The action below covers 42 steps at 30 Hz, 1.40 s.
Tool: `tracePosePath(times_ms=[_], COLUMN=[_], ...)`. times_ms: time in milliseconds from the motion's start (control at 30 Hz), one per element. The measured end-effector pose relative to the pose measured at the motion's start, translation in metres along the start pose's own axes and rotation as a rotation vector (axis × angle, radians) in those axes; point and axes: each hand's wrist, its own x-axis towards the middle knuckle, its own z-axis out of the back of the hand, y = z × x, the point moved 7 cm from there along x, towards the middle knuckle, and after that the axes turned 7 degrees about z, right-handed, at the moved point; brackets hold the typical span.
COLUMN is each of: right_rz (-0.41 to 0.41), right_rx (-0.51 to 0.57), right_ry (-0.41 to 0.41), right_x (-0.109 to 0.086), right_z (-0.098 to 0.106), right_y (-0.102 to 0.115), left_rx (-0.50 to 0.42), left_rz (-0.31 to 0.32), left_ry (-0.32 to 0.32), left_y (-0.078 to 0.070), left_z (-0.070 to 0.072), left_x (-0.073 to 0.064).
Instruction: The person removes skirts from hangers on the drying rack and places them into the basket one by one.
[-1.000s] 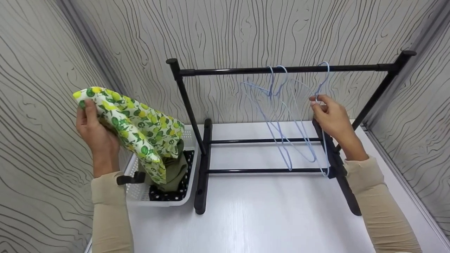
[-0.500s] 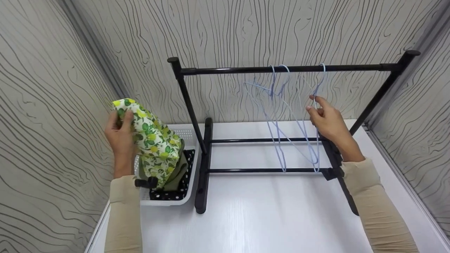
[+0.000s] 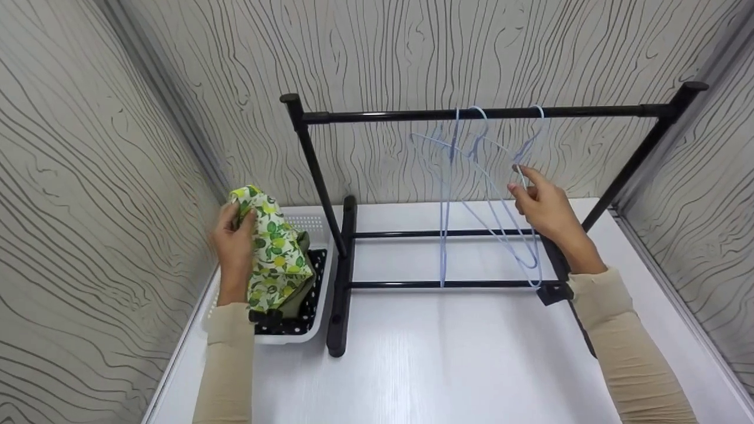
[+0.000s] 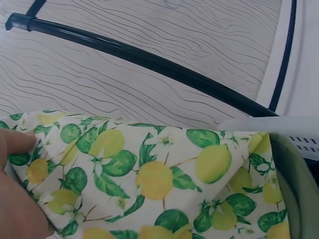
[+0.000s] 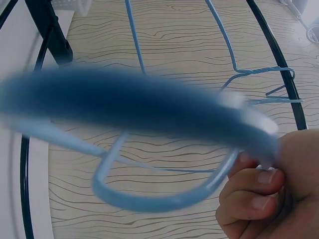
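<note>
My left hand pinches one edge of a cloth with a lemon print, which hangs from the fingers over a white basket. In the left wrist view the printed cloth spreads across the lower half, with the thumb and fingers partly cut off at the left. My right hand pinches the rightmost light-blue hanger just below its hook, which is still over the black rail. Curled fingers at the wire show in the right wrist view, where the near wire is blurred.
A black garment rack stands on the white table, and two more blue hangers hang left of the held one. Inside the basket lie an olive-green cloth and a black dotted cloth. Patterned walls enclose the table.
My left hand has moved right and down, bringing the lemon-print cloth closer over the basket. The right hand has shifted slightly left with the hanger; the hangers have swung a little.
</note>
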Motion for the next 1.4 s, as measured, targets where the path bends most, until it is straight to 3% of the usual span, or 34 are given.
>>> tracePosePath(times_ms=[133,200,400,567,733,1000,1200,1400], right_rz=[-0.003,-0.001,0.012,0.033,0.053,0.069,0.062,0.043], right_rx=[0.008,0.011,0.021,0.033,0.056,0.126,0.164,0.182], right_ry=[0.002,-0.003,-0.05,-0.085,-0.105,-0.119,-0.112,-0.095], right_x=[-0.003,-0.004,-0.007,-0.009,-0.012,-0.017,-0.02,-0.022], right_z=[-0.003,-0.004,-0.006,-0.007,-0.008,-0.01,-0.012,-0.015], right_y=[-0.002,-0.002,-0.003,-0.004,-0.007,-0.011,-0.015,-0.018], left_rx=[0.061,0.161,0.284,0.345,0.447,0.703,0.774,0.828], left_rz=[0.063,0.091,0.151,0.188,0.218,0.147,0.172,0.159], left_ry=[0.077,0.111,0.223,0.343,0.417,0.51,0.628,0.653], left_y=[0.019,0.03,0.06,0.077,0.09,0.107,0.121,0.128], left_z=[-0.006,-0.009,-0.021,-0.035,-0.045,-0.05,-0.05,-0.044], left_x=[-0.005,-0.009,-0.019,-0.028,-0.036,-0.043,-0.045,-0.045])
